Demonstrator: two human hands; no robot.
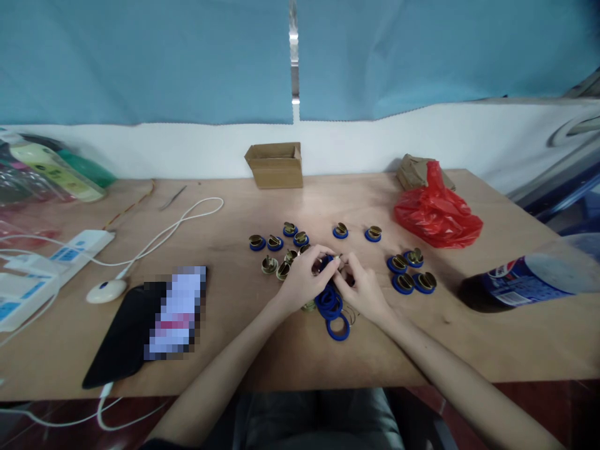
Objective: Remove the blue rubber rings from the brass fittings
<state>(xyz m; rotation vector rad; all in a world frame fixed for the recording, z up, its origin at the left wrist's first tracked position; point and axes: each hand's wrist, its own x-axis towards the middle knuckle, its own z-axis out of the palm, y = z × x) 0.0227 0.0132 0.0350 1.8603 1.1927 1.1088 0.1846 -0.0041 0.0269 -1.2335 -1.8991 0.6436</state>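
My left hand (pixel 307 278) and my right hand (pixel 363 289) meet at the middle of the wooden table (pixel 234 350), fingers pinched together around a small brass part with a blue ring (pixel 328 259). Under the hands lies a pile of loose blue rubber rings (pixel 334 309). Bare brass pieces (pixel 276 267) sit just left of my left hand. Brass pieces fitted with blue rings (pixel 276 242) stand in a row behind, and another group (pixel 410 275) lies to the right.
A small open cardboard box (pixel 275 164) stands at the back. A red plastic bag (pixel 438 212) lies back right, a blue can (pixel 529 281) on its side at the right. A phone (pixel 140 325), white mouse (pixel 107 290), cables and power strip (pixel 75 250) are on the left.
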